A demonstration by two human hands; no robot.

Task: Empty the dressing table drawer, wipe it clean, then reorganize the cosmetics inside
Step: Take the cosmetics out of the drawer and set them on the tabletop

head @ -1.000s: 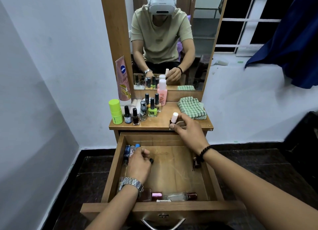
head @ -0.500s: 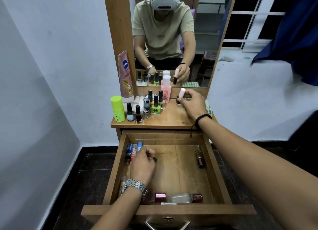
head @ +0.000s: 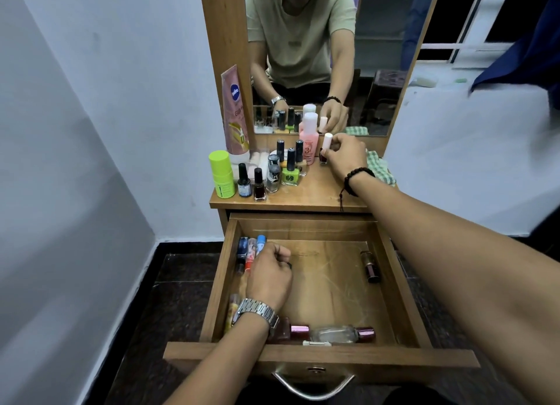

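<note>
The wooden drawer point(head: 391, 286) is pulled out below the dressing table top point(head: 315, 192). My right hand point(head: 344, 153) pinches a dark red nail polish bottle with a pale pink cap point(head: 325, 147), set down on the top beside the pink bottle point(head: 309, 144). My left hand point(head: 269, 276) sits inside the drawer at its left side, fingers curled around a small dark item that is mostly hidden. Slim tubes point(head: 251, 248) lie along the drawer's left wall. A small brown bottle point(head: 370, 266) lies at its right. A clear bottle point(head: 333, 335) lies at the front.
Several nail polish bottles point(head: 289, 170), a lime green stick point(head: 221, 174) and a pink lotion tube point(head: 235, 113) crowd the left of the top. A green checked cloth point(head: 378, 168) lies at the right, partly behind my arm. The mirror stands behind; a white wall is on the left.
My right hand carried the pink-capped polish from the top's front edge back to beside the pink bottle. My left hand stayed in the drawer, barely moving. The camera tilted down.
</note>
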